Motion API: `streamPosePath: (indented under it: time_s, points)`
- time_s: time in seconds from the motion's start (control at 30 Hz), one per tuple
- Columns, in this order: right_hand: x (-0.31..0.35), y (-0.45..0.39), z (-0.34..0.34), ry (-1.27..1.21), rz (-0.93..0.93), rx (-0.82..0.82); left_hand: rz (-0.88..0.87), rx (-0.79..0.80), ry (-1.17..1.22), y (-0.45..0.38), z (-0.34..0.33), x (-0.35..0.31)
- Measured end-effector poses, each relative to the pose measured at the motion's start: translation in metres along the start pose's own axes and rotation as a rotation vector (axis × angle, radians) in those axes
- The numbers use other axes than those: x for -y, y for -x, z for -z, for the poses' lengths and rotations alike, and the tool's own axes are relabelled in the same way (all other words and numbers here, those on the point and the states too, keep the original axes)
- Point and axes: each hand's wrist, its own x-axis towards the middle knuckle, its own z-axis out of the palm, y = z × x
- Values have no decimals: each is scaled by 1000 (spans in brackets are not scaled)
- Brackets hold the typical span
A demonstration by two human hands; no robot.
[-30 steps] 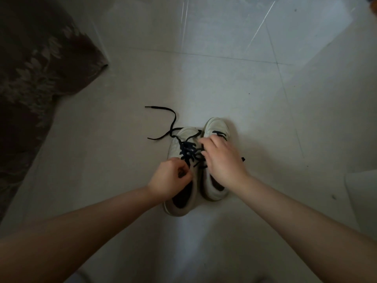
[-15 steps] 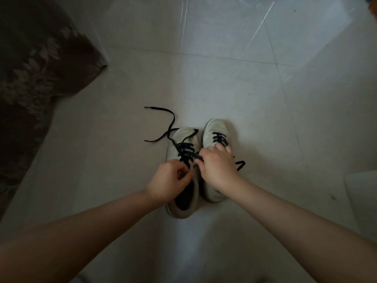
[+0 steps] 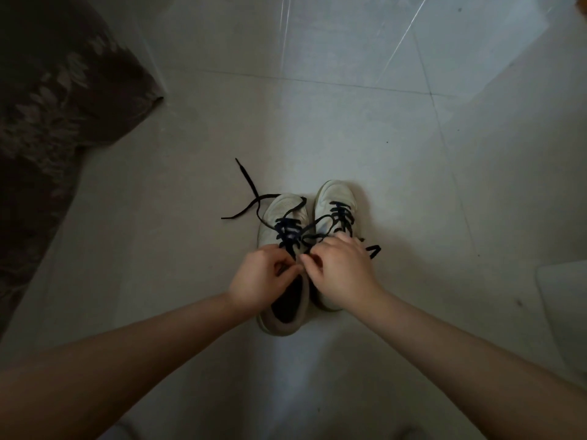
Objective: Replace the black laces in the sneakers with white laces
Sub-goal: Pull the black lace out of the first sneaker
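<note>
Your two hands meet over the pair of sneakers standing side by side on the tiled floor, toes pointing away from you, heels toward you. Your left hand is curled at the top eyelets of the left sneaker, its fingers apparently pinching the black lace there, though the grip itself is partly hidden. Your right hand sits just beside it, fingertips bent and nipping the same lace where the two hands nearly touch, while its palm covers the rear of the right sneaker. That shoe is fully laced in black, with a loop poking out by your wrist. The left sneaker's lace is undone at the top: its loose ends trail off past the toe to the left across the floor. The lacing runs along the shoe's long axis, straight away from you, so each remaining crossing lies just beyond your fingertips, and the left hand is the nearer one to it. I judge the work early: one lace is partly loosened, and no white laces are in view. A dark patterned rug lies at far left.
</note>
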Motion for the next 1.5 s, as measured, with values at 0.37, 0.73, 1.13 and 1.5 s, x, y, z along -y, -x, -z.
streamPosePath:
  time_s: [0.37,0.73,1.13,1.5]
  points:
    - [-16,-42,26,-90,-170,-170,65,-19,11,3,3,7]
    - [-2,-24,15,-31,-89,210,77,3,16,-1,3,3]
    - [-30,-48,34,-290,-302,-238,136,49,13,-1,6,7]
    - [12,-25,6,-256,-167,207,113,48,-7,-3,4,6]
